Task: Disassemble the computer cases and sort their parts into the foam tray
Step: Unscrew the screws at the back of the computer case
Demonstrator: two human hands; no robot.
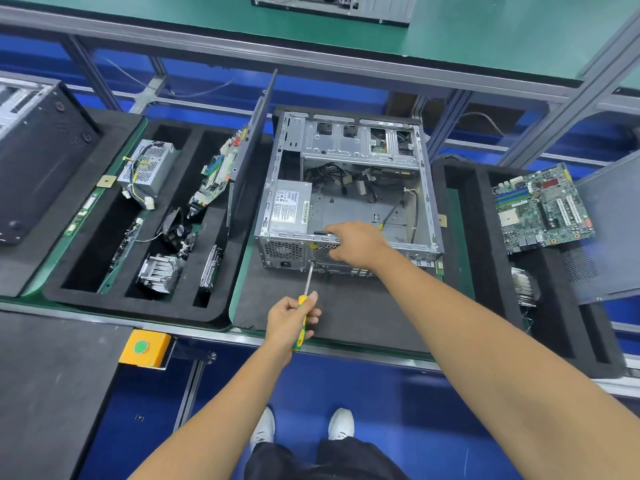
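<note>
An open grey computer case lies on a black mat in the middle of the bench. Its power supply sits in the near left corner, with loose cables behind it. My left hand grips a yellow-green screwdriver whose tip touches the case's rear panel near the power supply. My right hand rests on the rear top edge of the case, fingers curled over the rim. A black foam tray to the left holds a power supply, a motherboard, a fan, a heatsink and a drive.
A side panel leans upright between the tray and the case. Another foam tray on the right carries a green motherboard and a heatsink. A black case stands far left. A yellow button box sits at the bench's front edge.
</note>
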